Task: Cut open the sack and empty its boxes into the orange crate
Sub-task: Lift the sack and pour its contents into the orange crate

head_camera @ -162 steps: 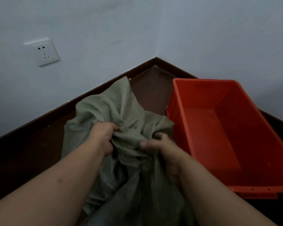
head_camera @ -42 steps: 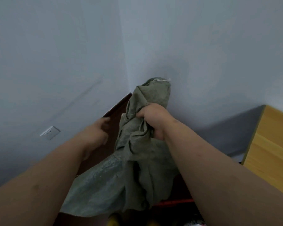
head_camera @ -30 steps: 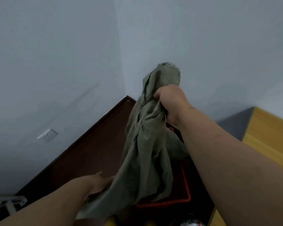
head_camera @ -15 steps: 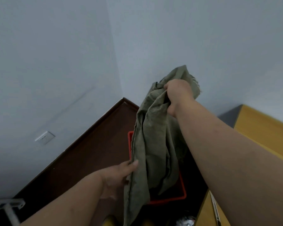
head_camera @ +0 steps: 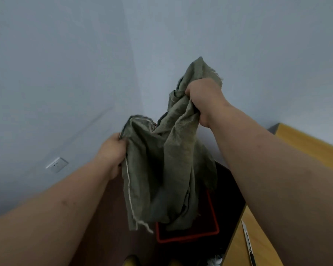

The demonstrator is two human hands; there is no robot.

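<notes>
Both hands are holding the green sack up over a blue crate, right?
Not quite. The crate is orange, not blue. The head view shows its orange rim on the floor under the hanging sack. The rest is right: the left hand grips one edge of the sack and the right hand grips its bunched top higher up.

Pale blue walls [head_camera: 65, 64], wall socket [head_camera: 56, 164], perhaps wooden tabletop [head_camera: 306, 148]

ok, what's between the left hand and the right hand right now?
Head view: only the sack spans between them. The left hand grips one bunched edge low, the right hand grips another higher; the orange crate sits below.
</notes>
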